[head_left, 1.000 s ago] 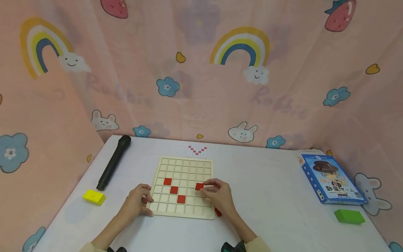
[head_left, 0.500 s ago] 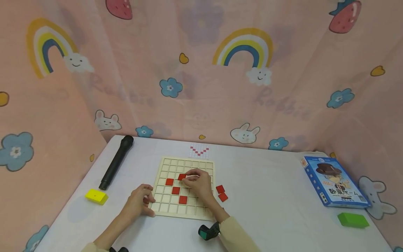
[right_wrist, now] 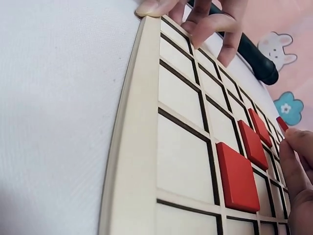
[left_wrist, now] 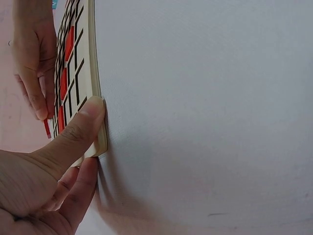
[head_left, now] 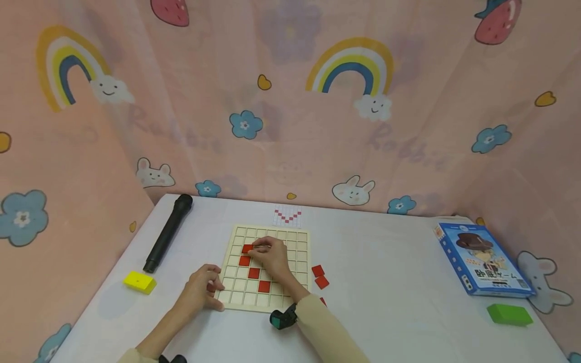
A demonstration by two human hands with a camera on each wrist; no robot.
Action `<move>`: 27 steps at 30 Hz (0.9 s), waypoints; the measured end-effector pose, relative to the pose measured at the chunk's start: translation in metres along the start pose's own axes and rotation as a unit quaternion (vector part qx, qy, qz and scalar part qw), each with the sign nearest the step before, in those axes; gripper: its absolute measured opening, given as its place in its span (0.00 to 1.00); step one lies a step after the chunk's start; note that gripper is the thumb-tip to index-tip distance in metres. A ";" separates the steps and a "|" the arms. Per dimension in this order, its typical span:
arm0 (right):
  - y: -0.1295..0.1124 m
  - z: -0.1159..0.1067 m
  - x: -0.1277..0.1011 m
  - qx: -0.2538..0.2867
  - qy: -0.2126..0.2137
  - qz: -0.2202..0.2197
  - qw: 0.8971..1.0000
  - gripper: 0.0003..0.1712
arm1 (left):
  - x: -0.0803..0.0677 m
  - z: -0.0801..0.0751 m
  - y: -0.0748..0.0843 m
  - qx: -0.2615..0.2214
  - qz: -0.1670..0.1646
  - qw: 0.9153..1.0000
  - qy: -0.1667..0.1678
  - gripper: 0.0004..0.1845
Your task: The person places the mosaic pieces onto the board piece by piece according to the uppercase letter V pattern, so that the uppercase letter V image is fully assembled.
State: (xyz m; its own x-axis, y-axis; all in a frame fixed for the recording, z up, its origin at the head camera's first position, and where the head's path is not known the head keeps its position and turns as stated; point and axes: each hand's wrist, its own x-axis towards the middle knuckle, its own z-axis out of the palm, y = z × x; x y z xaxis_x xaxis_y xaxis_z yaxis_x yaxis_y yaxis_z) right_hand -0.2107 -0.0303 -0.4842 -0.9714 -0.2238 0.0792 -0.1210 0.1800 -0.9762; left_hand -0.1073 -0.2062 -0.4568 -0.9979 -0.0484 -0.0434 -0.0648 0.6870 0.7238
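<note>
My right hand (head_left: pixel 272 256) pinches a red square tile (head_left: pixel 247 248) between thumb and fingertips, over the left part of the cream grid board (head_left: pixel 297 267). The left wrist view shows this tile (left_wrist: pixel 47 128) tilted and held off the board's surface. Three more red tiles, one of them near the front (right_wrist: pixel 238 178), sit in cells along a diagonal. My left hand (head_left: pixel 202 287) holds the board's near left corner, its thumb on the front edge and its fingers against the left side. Loose red tiles (head_left: pixel 322 282) lie right of the board, the nearest partly hidden by my right sleeve.
A small card (head_left: pixel 287 216) with a red V pattern on a grid lies behind the board. A black microphone (head_left: pixel 168 234) and a yellow block (head_left: pixel 139 283) are at the left. On the right are a blue game box (head_left: pixel 483 259) and a green block (head_left: pixel 510 314).
From the board's right side, my right hand has moved left across it with the red tile, now just behind the leftmost placed one. My left hand has stayed at the corner.
</note>
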 end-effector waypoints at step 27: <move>-0.007 0.015 0.014 -0.076 -0.025 -0.036 0.996 0.10 | 0.001 0.000 0.000 -0.003 -0.007 1.000 -0.003 0.22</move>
State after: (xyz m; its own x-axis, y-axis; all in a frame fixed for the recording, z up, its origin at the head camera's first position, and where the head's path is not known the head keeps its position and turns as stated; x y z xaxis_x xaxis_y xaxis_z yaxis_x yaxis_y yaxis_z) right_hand -0.2202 -0.0487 -0.4789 -0.9485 -0.2875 0.1333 -0.2225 0.3048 -0.9261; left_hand -0.1081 -0.2063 -0.4571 -0.9969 -0.0539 -0.0568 -0.0783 0.6825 0.7267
